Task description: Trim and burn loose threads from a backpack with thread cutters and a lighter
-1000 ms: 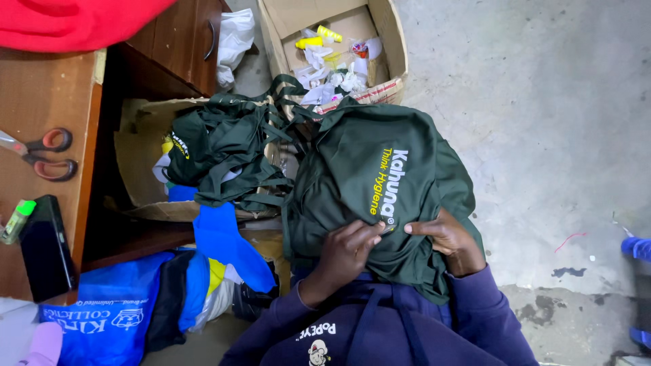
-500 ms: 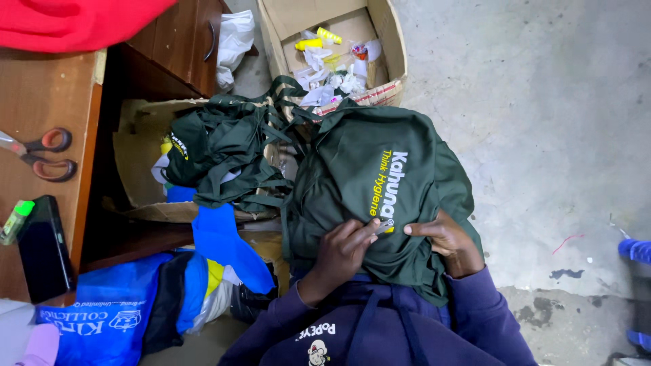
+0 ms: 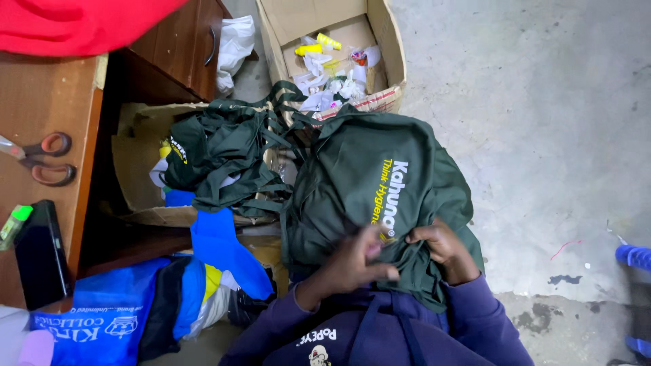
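Your left hand (image 3: pixel 352 261) and right hand (image 3: pixel 441 247) both pinch the near edge of the dark green printed cloth bag (image 3: pixel 369 196) on your lap, beside a cardboard box (image 3: pixel 146 169) of similar bags.

Dark green cloth bag (image 3: pixel 352 176) with white and yellow lettering. Navy sleeves (image 3: pixel 475 318). Blue cloth (image 3: pixel 224 247). Brown wooden desk (image 3: pixel 41 102); scissors (image 3: pixel 41 159), red-brown handles. Red fabric (image 3: pixel 74 24). Grey floor (image 3: pixel 542 122).
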